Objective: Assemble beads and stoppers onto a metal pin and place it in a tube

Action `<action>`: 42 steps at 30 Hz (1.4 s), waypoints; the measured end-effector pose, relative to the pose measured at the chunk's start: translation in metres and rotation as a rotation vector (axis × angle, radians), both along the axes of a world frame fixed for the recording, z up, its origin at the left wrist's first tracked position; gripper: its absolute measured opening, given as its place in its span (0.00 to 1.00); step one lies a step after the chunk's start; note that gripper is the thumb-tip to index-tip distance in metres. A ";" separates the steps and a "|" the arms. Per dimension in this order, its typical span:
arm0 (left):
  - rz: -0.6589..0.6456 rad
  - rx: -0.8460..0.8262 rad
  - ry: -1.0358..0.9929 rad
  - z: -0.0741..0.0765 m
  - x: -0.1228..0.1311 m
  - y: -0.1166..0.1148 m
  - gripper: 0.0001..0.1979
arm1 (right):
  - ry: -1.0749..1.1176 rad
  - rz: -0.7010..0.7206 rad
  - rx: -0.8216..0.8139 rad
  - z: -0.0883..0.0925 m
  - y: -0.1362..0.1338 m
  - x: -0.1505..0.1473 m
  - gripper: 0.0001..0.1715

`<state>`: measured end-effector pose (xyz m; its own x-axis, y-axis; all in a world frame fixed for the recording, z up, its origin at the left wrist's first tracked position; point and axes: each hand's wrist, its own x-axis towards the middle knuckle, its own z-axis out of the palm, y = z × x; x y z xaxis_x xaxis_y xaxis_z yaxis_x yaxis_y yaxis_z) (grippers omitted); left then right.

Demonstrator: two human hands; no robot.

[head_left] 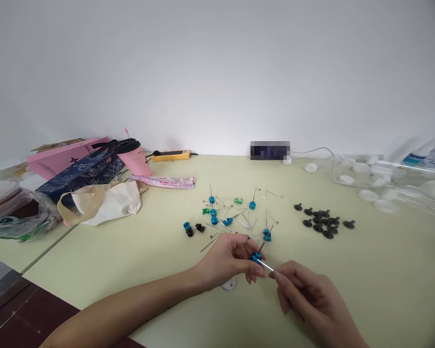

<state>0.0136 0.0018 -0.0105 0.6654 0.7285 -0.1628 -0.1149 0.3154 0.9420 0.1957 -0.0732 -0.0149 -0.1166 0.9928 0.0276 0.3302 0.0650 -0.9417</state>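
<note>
My left hand [229, 260] pinches a small blue metal part [255, 256] above the pale green table [130, 251]. My right hand [308, 297] meets it from the right, its fingertips closed on a thin silver pin [267, 265] that runs into the blue part. Just beyond my hands lies a scatter of blue and green parts with wire pins [235, 212]. A small white disc [227, 284] sits on the table under my left hand.
A cluster of black caps [322, 221] lies to the right. White caps and clear tubes [377, 186] fill the far right. At left are a cloth bag [105, 203], a pink cup [135, 155], boxes and a plastic bag [18, 217]. A yellow power strip [171, 154] lies by the wall.
</note>
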 end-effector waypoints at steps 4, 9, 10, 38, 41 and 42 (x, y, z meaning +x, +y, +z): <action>0.008 -0.025 -0.035 0.000 0.000 -0.002 0.14 | 0.095 0.012 -0.108 0.000 -0.001 -0.001 0.24; 0.016 -0.035 -0.040 0.003 -0.001 -0.002 0.11 | 0.206 0.010 -0.203 0.001 -0.001 -0.002 0.24; 0.013 -0.032 -0.035 0.004 -0.002 -0.002 0.11 | 0.222 0.013 -0.210 0.001 -0.001 -0.002 0.24; -0.142 0.097 0.207 0.021 -0.013 -0.009 0.15 | -0.255 0.205 0.380 -0.013 -0.006 0.017 0.07; -0.183 0.124 0.249 0.029 -0.017 -0.011 0.15 | -0.275 0.225 0.515 -0.009 -0.001 0.025 0.14; -0.160 0.180 0.274 0.032 -0.018 -0.011 0.15 | -0.208 0.190 0.442 -0.007 0.002 0.024 0.13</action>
<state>-0.0040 -0.0094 0.0211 0.7228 0.6519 -0.2293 0.1870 0.1349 0.9731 0.2201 -0.0713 -0.0219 -0.3407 0.8526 0.3962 0.4509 0.5180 -0.7269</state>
